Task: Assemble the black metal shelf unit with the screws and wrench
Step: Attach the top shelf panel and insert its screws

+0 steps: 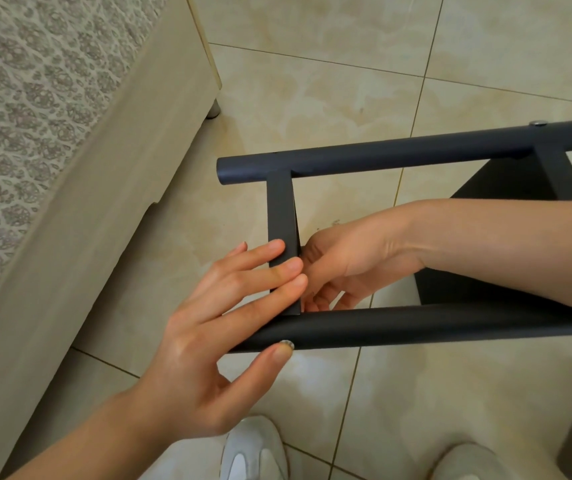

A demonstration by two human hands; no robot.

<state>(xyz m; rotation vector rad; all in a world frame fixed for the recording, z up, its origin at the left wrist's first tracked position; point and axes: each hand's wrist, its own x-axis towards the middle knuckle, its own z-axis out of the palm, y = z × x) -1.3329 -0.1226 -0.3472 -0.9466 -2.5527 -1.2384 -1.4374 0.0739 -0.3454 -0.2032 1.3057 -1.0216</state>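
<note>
- black metal shelf unit (416, 327) lies on its side over the glossy beige tiled floor (312, 98): matte round tubes joined by flat crossbars.
- left hand (201, 341) lays straight fingers flat on the end crossbar (281, 209), with its thumb tip touching a silver screw head (287, 344) on the near tube.
- right hand (346, 258) reaches behind that crossbar at the joint with fingers curled; whether it holds anything cannot be told.
- lace-patterned bed (35, 98) edges the left, with open tile between its base and the tube ends.
</note>
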